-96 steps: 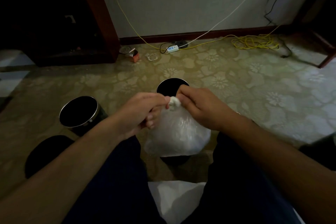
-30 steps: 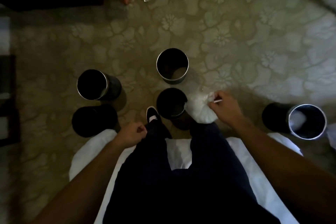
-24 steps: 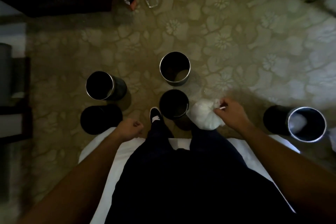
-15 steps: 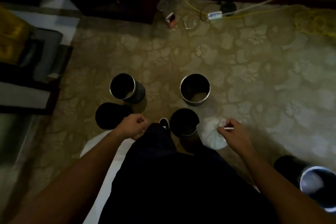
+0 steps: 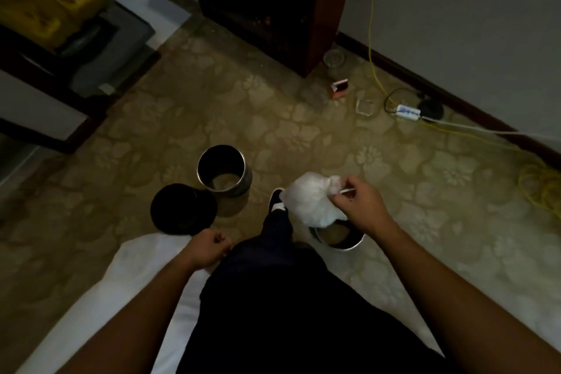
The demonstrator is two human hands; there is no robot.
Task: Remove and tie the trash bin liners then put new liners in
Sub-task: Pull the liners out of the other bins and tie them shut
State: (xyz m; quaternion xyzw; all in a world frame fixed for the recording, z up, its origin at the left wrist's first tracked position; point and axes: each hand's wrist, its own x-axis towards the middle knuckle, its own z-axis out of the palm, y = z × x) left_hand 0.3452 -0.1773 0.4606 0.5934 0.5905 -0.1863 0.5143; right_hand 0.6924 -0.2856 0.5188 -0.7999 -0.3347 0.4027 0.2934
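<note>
The left hand (image 5: 209,247) was clenched on nothing beside the dark trouser leg, over the white bedsheet (image 5: 127,282). At one o'clock the right hand (image 5: 361,206) gripped the knotted neck of the tied white plastic liner bag (image 5: 309,203), which hung over an open steel-rimmed round bin (image 5: 343,241). At eleven o'clock stood a black round bin (image 5: 183,209) and, just beyond it, a shiny cylindrical metal bin (image 5: 223,171).
</note>
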